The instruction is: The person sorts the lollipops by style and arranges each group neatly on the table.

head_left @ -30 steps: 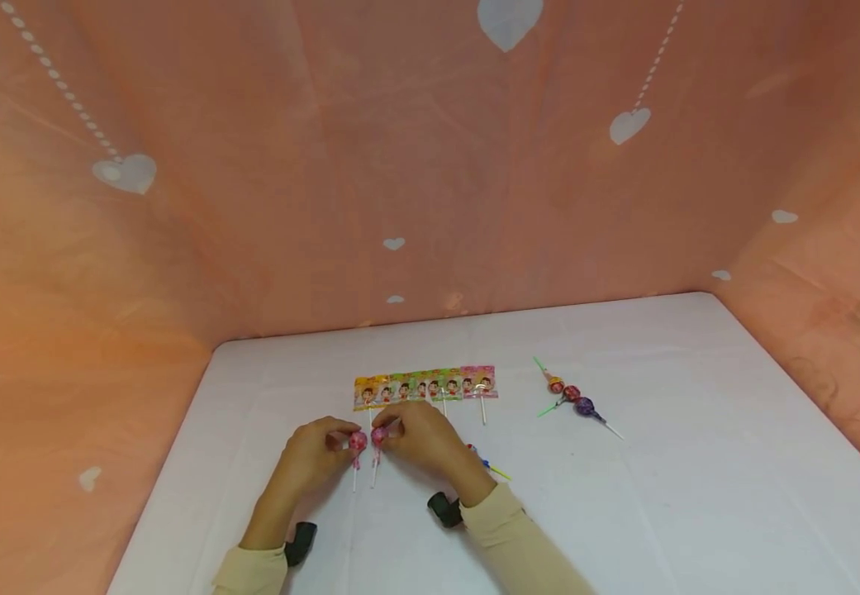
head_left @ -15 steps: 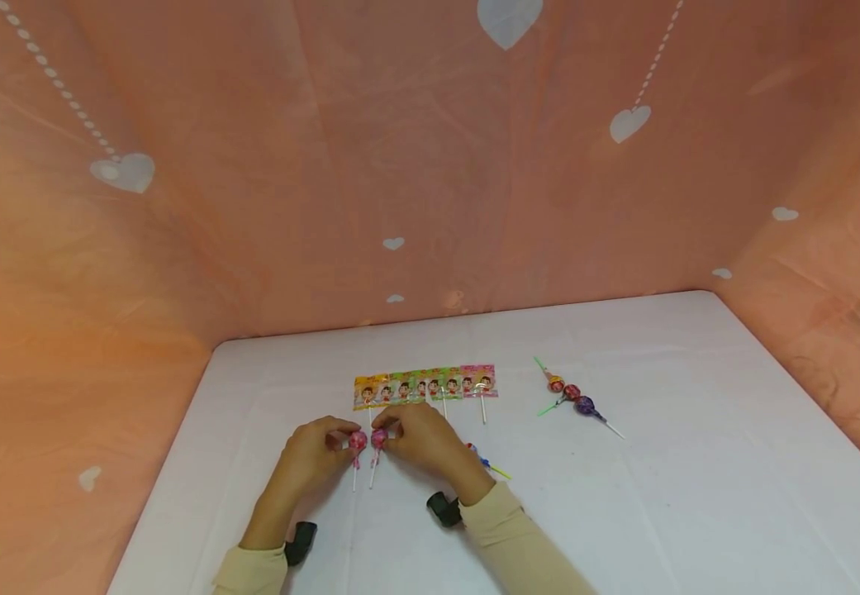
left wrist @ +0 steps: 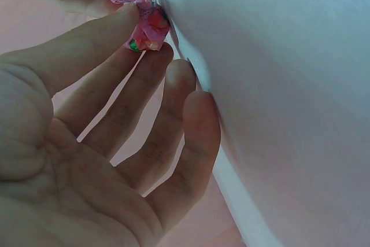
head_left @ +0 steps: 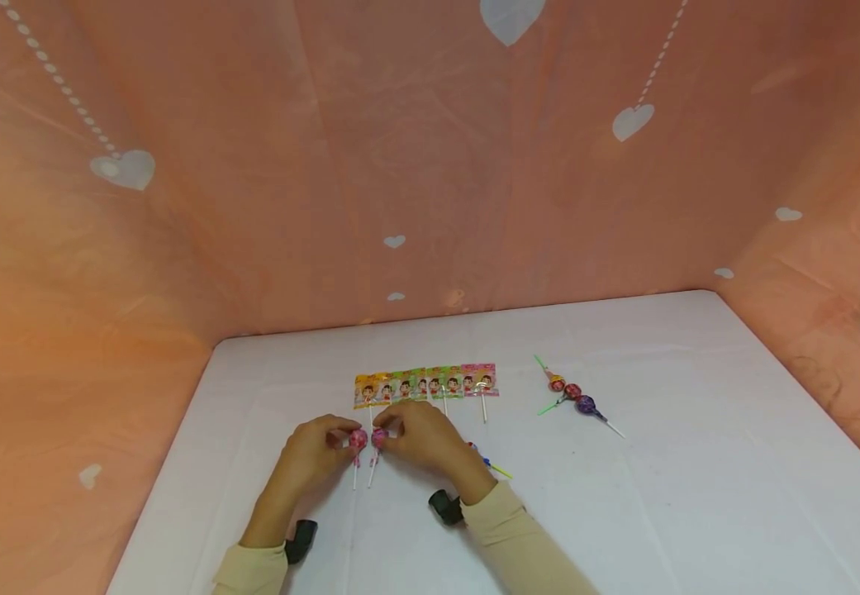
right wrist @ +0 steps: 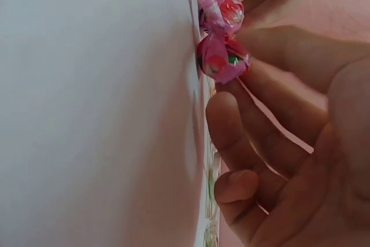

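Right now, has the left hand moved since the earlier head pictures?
No, not visibly: the left hand sits in the same place against the back-left corner of the white table, so no direction.

No readable text, packet [head_left: 406, 387] print too small

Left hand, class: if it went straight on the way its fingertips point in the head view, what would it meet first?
With its pink lollipop leading, the left hand would probably first meet the second lollipop, pinched by the right hand; depth is hard to judge.
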### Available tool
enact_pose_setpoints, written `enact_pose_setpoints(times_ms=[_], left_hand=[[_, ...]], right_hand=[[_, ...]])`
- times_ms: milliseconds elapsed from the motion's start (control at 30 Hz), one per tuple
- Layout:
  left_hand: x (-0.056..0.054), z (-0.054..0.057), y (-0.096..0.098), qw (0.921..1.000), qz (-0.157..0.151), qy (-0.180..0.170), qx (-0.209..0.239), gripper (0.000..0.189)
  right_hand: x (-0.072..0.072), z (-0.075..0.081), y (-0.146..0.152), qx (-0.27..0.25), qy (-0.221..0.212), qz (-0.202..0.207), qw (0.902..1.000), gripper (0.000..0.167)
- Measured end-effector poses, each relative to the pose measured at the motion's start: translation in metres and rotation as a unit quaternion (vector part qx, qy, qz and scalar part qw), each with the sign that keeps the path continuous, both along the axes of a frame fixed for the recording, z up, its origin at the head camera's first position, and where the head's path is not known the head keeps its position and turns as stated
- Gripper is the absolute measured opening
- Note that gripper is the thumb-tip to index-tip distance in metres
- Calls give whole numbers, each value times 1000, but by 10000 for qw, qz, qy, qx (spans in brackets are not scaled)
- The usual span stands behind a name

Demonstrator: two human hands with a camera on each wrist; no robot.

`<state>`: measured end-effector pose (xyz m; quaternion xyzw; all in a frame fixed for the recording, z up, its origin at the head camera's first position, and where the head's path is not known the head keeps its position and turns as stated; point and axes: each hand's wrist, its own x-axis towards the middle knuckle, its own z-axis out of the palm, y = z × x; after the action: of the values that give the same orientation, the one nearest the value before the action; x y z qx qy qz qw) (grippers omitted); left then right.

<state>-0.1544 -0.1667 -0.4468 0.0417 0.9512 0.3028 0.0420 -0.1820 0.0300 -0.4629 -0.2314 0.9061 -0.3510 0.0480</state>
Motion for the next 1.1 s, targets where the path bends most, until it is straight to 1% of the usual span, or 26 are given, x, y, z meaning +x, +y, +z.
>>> enact_pose_setpoints(times_ms=[167, 367, 567, 667, 833, 1000, 1100], left_hand=[[1, 0, 0, 10000, 7, -16, -32, 27], [1, 1, 1, 10000, 15, 11, 11, 28], [2, 2, 1, 10000, 13, -12, -7, 27], [1, 2, 2, 10000, -11, 33, 15, 27], [0, 0, 3, 10000, -9, 13, 21, 27], [1, 1, 2, 10000, -3, -50, -61, 28], [2, 3, 1, 10000, 9, -56, -80, 29]], right_hand=[[0, 0, -1, 68, 56, -34, 10000, 16], [-1, -1, -1, 58, 113, -32, 9999, 17], [0, 1, 1, 12, 130, 11, 9999, 18], [1, 4, 5, -12, 64, -19, 10000, 21], [7, 13, 20, -94, -136, -161, 9997, 24], [10, 21, 44, -8, -42, -243, 9997, 26], [12, 25, 62, -42, -119, -295, 9995, 27]])
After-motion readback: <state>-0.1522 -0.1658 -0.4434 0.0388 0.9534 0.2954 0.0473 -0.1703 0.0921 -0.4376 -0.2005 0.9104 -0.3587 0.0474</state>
